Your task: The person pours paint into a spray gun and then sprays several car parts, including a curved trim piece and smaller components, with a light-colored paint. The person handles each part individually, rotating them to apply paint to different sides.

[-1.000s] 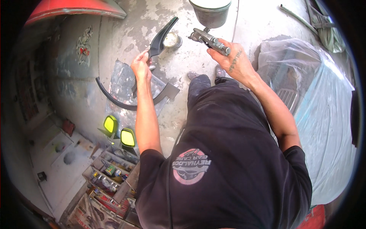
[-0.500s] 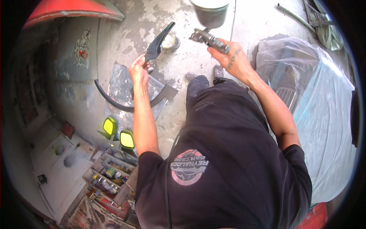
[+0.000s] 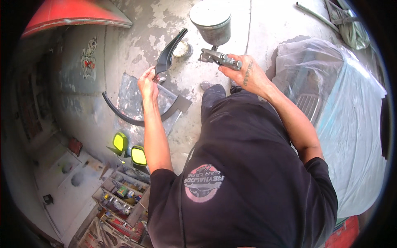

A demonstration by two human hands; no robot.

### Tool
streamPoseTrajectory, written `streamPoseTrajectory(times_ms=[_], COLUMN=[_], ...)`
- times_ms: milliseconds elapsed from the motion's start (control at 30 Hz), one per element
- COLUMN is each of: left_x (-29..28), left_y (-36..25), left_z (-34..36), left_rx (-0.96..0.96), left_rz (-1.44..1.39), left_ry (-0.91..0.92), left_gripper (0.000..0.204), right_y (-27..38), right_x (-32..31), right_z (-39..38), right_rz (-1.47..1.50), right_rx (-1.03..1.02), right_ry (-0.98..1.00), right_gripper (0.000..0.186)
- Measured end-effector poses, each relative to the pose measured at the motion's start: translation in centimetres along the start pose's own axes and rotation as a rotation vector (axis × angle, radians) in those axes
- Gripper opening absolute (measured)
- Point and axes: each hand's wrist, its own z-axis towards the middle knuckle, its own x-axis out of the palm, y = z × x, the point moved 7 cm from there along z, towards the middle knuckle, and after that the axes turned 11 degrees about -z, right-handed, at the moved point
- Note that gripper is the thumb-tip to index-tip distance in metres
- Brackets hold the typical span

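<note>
In my left hand (image 3: 148,84), fingers closed on its lower end, is a glossy black curved trim piece (image 3: 168,54) pointing up and away. My right hand (image 3: 248,75) is wrapped round a metal spray gun (image 3: 224,59), whose large grey cup (image 3: 211,29) with a pale lid rises at its far end. The gun's front end points left toward the trim, with a gap between them. Behind the trim an open round can (image 3: 182,49) stands on the floor. Whether a finger pulls the trigger cannot be seen.
A dark curved strip (image 3: 126,119) lies over a paint-spattered sheet (image 3: 131,97) at left. Two mirror housings with yellow-green faces (image 3: 139,155) stand nearer me, beside a compartmented box (image 3: 108,191) of supplies. Clear plastic sheeting (image 3: 343,124) covers a large object at right. A red panel (image 3: 78,15) is far left.
The spray gun has come nearer me and slightly left; its cup now shows more fully. The trim in my left hand has dipped slightly toward me.
</note>
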Motion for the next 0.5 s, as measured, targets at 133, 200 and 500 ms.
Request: streamPoseTrajectory(times_ms=[133,200,500], left_x=[0.6,0.5,3.3], left_y=[-0.3,-0.5,-2.8], left_z=[-0.8,-1.0,-2.9], left_rx=[0.009,0.041,0.348], left_rz=[0.042,0.061,0.474], left_ry=[0.014,0.041,0.029], left_gripper=[0.016,0.016,0.015], right_y=[-1.2,-1.1,1.2], right_x=[-1.7,-3.1,-2.9], right_z=[0.7,0.9,-0.2], right_rz=[-0.036,-0.033,0.121], right_rx=[0.102,0.057,0.073], right_ry=[-0.147,-0.249,-0.101], right_gripper=[0.037,0.036,0.033])
